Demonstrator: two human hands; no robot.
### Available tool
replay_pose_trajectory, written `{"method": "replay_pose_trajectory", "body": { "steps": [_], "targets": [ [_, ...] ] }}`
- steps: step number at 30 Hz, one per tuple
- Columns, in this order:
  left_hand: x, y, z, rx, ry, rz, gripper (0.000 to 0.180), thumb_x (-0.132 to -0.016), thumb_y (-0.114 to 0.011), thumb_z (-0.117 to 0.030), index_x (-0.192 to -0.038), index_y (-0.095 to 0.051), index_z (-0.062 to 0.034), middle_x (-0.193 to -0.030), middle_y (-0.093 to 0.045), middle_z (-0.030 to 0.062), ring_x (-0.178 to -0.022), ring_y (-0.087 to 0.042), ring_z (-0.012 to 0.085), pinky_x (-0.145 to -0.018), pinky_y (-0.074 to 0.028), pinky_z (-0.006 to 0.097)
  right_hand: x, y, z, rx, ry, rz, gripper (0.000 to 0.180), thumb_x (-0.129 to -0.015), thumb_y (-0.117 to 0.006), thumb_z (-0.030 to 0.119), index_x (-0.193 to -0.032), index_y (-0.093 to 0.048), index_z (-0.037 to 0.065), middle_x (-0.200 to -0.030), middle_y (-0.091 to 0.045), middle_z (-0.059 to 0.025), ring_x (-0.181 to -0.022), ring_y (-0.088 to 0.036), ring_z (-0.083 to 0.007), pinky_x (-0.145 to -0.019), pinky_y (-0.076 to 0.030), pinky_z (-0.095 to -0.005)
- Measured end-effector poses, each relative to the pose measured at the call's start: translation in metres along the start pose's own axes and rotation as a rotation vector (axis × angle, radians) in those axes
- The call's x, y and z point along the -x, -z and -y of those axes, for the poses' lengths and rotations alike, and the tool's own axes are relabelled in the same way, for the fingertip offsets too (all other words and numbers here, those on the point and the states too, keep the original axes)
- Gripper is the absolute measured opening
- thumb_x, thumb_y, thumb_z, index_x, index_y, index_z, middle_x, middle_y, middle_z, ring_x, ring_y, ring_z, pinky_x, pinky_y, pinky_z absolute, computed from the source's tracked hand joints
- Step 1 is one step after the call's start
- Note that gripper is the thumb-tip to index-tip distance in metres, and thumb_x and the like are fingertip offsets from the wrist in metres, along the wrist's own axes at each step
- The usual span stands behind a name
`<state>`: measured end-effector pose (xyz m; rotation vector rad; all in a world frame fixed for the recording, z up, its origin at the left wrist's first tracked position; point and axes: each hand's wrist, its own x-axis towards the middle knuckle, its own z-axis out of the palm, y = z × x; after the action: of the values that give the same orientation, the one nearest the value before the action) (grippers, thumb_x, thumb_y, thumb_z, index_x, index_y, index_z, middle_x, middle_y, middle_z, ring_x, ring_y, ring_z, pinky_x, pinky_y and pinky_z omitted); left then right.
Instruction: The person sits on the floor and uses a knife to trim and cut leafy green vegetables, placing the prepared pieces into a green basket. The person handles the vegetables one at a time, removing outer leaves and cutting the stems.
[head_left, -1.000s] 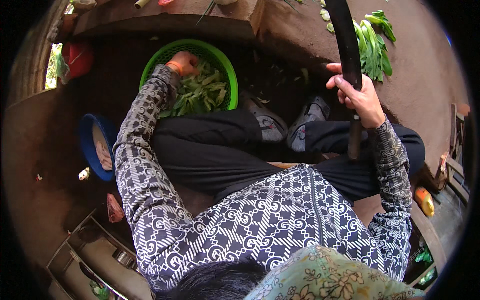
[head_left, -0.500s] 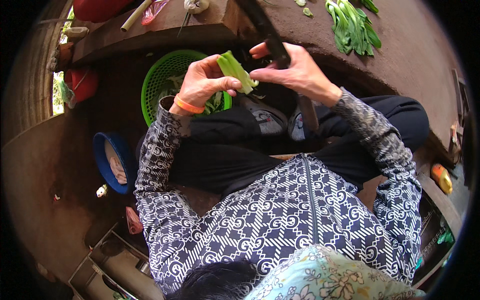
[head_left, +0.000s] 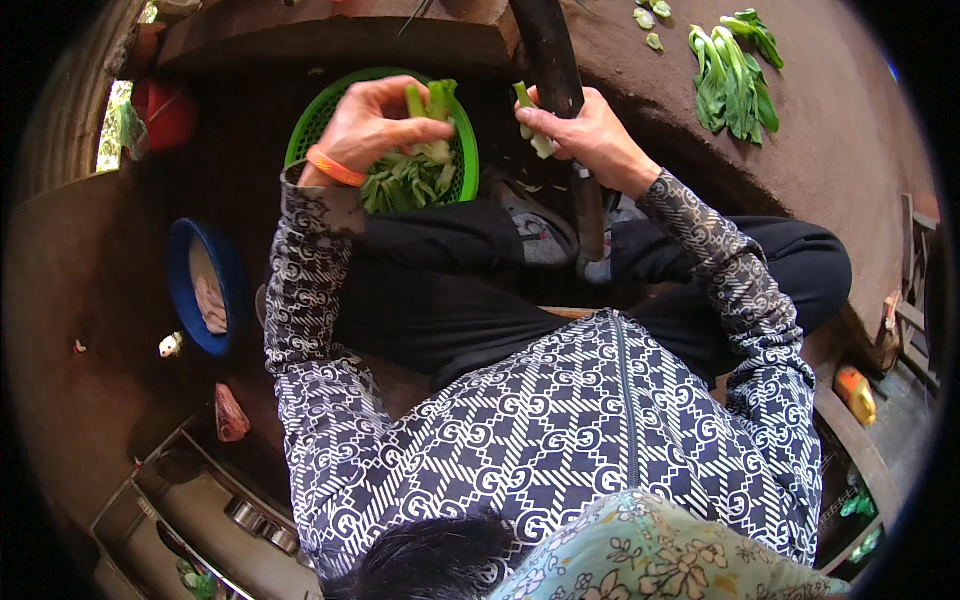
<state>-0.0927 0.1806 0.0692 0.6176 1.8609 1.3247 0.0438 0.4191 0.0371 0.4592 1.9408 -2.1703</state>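
Fingers (head_left: 425, 130) of the left hand (head_left: 375, 125) clamp leafy stalks (head_left: 430, 105) over the green basket (head_left: 310, 135) — the right hand (head_left: 590, 135) grips a knife (head_left: 550, 50) and 1 cut piece (head_left: 530, 125). Trimming seems underway; next, probably, steady blade placement.

Over on the left, a blue bowl (head_left: 192, 262) sits on the brown floor, a small white object (head_left: 170, 345) just beside it and a pinkish scrap (head_left: 230, 415) lower down. A red container (head_left: 165, 110) sits up in the top left corner. Far right, loose leafy greens (head_left: 730, 85) lie spread on the ground, and an orange bottle (head_left: 856, 394) rests by the wooden edge.
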Motion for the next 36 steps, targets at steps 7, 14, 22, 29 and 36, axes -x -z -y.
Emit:
{"method": "replay_pose_trajectory", "body": {
  "steps": [7, 14, 22, 29, 36],
  "targets": [
    [0.005, 0.066, 0.018, -1.367, 0.492, -0.266, 0.04, -0.075, -0.082, -0.039, -0.106, -0.075, -0.0153, -0.103, -0.074, 0.0079, -0.095, -0.07, 0.0265, -0.079, -0.056, 0.041, -0.041, -0.053, -0.009, 0.184, 0.221, 0.202, 0.028, -0.094, -0.069, 0.027, -0.104, -0.072, 0.001, -0.073, -0.071, -0.0091, -0.061, -0.069, -0.0123, -0.057, -0.056, -0.0296],
    [-0.02, 0.054, 0.056, -1.088, 0.226, -0.282, 0.027, -0.078, -0.081, -0.034, -0.091, -0.078, -0.0102, -0.082, -0.075, 0.0085, -0.081, -0.072, 0.0251, -0.075, -0.057, 0.039, -0.023, 0.065, 0.065, 0.308, 0.205, 0.054, 0.036, -0.1, -0.061, 0.026, -0.131, -0.06, 0.008, -0.085, -0.071, -0.0058, -0.063, -0.064, -0.0108, -0.051, -0.05, -0.0231],
    [-0.096, -0.065, 0.093, -0.813, -0.526, 0.065, 0.011, -0.082, -0.073, -0.02, -0.084, -0.071, -0.009, -0.081, -0.068, 0.0114, -0.076, -0.068, 0.0321, -0.067, -0.055, 0.042, 0.034, 0.173, 0.105, 0.05, 0.298, -0.328, 0.029, -0.096, -0.062, 0.015, -0.118, -0.06, -0.004, -0.095, -0.07, -0.0131, -0.065, -0.063, -0.0081, -0.048, -0.046, -0.0171],
    [-0.175, -0.134, 0.113, -1.381, -0.803, 0.283, 0.027, -0.092, -0.054, -0.011, -0.117, -0.061, -0.0131, -0.082, -0.061, 0.0089, -0.07, -0.068, 0.0281, -0.057, -0.056, 0.04, 0.027, 0.203, 0.119, -0.054, 0.375, -0.429, 0.024, -0.094, -0.064, 0.015, -0.113, -0.063, -0.001, -0.088, -0.067, -0.0057, -0.056, -0.053, -0.0043, -0.046, -0.041, -0.017],
    [-0.195, -0.133, 0.134, -1.524, -0.814, 0.28, 0.03, -0.099, -0.051, -0.032, -0.078, -0.068, -0.0171, -0.067, -0.062, 0.0055, -0.062, -0.067, 0.0246, -0.053, -0.053, 0.04, -0.011, 0.258, 0.081, 0.724, 0.303, -0.796, 0.035, -0.084, -0.072, 0.03, -0.111, -0.071, 0.007, -0.097, -0.074, -0.0122, -0.089, -0.071, -0.0213, -0.08, -0.056, -0.0349]
  ]
}}
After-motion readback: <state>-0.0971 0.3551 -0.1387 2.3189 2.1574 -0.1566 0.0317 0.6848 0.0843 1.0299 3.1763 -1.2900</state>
